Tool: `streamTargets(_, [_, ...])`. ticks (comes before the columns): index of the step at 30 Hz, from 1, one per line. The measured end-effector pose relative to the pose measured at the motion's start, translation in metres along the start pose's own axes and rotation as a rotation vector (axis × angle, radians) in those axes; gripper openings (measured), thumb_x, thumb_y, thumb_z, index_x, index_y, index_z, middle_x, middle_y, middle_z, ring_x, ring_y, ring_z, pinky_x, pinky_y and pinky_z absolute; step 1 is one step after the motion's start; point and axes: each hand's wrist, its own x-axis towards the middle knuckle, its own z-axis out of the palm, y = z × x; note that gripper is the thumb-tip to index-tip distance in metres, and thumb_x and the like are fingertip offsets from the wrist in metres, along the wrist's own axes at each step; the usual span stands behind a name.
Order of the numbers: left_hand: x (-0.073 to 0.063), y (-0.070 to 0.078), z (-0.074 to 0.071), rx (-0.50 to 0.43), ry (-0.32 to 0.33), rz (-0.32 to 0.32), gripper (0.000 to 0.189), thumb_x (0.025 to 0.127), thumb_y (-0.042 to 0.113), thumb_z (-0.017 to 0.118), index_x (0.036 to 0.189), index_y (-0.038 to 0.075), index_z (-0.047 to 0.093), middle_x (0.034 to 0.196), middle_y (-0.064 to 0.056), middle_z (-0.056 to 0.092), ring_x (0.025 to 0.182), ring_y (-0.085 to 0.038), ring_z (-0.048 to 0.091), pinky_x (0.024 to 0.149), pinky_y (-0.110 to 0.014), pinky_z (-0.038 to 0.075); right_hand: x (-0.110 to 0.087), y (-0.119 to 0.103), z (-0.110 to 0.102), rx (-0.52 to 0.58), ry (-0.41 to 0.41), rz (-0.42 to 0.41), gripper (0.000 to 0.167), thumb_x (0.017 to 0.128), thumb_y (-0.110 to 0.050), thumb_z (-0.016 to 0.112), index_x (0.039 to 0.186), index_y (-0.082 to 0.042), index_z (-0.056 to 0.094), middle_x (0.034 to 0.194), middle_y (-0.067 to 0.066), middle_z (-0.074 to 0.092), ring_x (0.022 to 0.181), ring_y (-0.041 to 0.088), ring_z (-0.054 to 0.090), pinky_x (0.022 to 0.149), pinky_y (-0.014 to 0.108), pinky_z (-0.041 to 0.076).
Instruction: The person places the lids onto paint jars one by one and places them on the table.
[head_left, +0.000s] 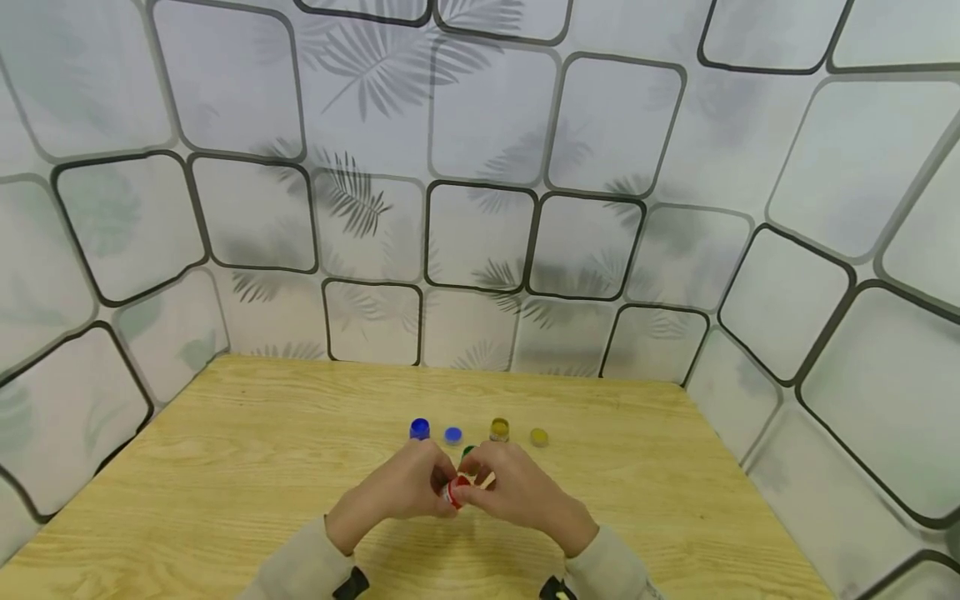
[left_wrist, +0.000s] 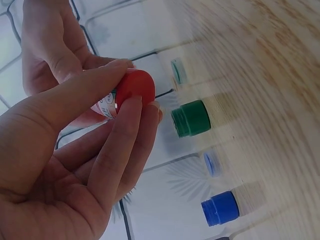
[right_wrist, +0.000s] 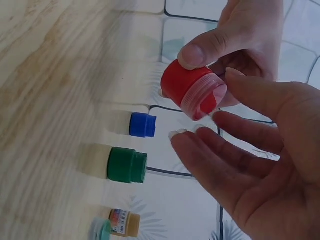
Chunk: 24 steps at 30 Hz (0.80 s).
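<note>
I see a green plastic jar [right_wrist: 122, 165] just beyond. My left hand [head_left: 411, 485] grips a red plastic jar [right_wrist: 182, 82]; my right hand's [head_left: 519, 490] hold, I can't tell.

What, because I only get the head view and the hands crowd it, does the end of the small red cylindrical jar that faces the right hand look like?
Observer: The right wrist view shows that end of the small red cylindrical jar, turned toward the right hand, as translucent and ribbed.
Operator: And what lies beside the green cylindrical jar that the right hand partly hides from me?
Observer: The left wrist view shows a translucent green round lid beside it, not touching it.
</note>
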Motion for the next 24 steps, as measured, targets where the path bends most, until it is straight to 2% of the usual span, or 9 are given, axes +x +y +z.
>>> streamTargets(5, [-0.0014,0.0007,-0.0016,-0.017,0.016,0.004,0.014,0.075,0.001,0.088,0.086,0.003,0.080,0.075,-0.002,0.076,0.063,0.000,0.065,0.059,-0.018,0.054,-0.0026,-0.0020,-0.0040,-0.002,0.027,-0.087,0.020,0.091,-0.014,0.079,0.108,-0.006,0.070,0.107,0.010,0.068,0.099,0.028,0.070,0.081,0.021,0.060])
streamTargets(9, [-0.0014,-0.0002,-0.0018,-0.007,0.023,0.005,0.015,0.074,0.002,0.088,0.086,0.004,0.080,0.075,-0.001,0.076,0.062,0.000,0.063,0.058,-0.019,0.053,-0.0026,-0.0039,-0.0041,-0.042,0.026,-0.177,0.022,0.087,-0.007,0.082,0.107,-0.008,0.071,0.106,0.006,0.068,0.101,0.021,0.068,0.085,0.028,0.061])
streamTargets(12, [-0.0009,-0.0008,-0.0017,-0.007,0.021,0.001,0.015,0.074,0.002,0.088,0.086,0.006,0.080,0.074,0.000,0.075,0.061,0.000,0.062,0.058,-0.019,0.053,-0.0023,-0.0039,-0.0040,-0.065,0.013,-0.209,0.021,0.086,-0.006,0.082,0.105,-0.010,0.072,0.103,0.003,0.068,0.098,0.014,0.066,0.084,0.029,0.060])
streamTargets(19, [-0.0006,-0.0022,0.0001,-0.036,0.013,0.005,0.018,0.075,0.000,0.088,0.090,0.004,0.080,0.078,-0.004,0.077,0.065,-0.001,0.066,0.060,-0.018,0.054,-0.0018,-0.0027,-0.0043,-0.074,-0.001,-0.222,0.019,0.087,-0.006,0.081,0.103,-0.011,0.074,0.100,0.002,0.069,0.095,0.011,0.065,0.083,0.024,0.059])
streamTargets(24, [0.0004,-0.0020,0.0009,-0.026,0.004,-0.004,0.017,0.075,0.001,0.088,0.090,0.004,0.080,0.079,-0.004,0.077,0.065,-0.001,0.066,0.061,-0.018,0.054,-0.0020,-0.0019,-0.0040,-0.041,-0.024,-0.178,0.018,0.088,-0.005,0.080,0.105,-0.010,0.074,0.099,0.003,0.069,0.095,0.010,0.066,0.081,0.019,0.058])
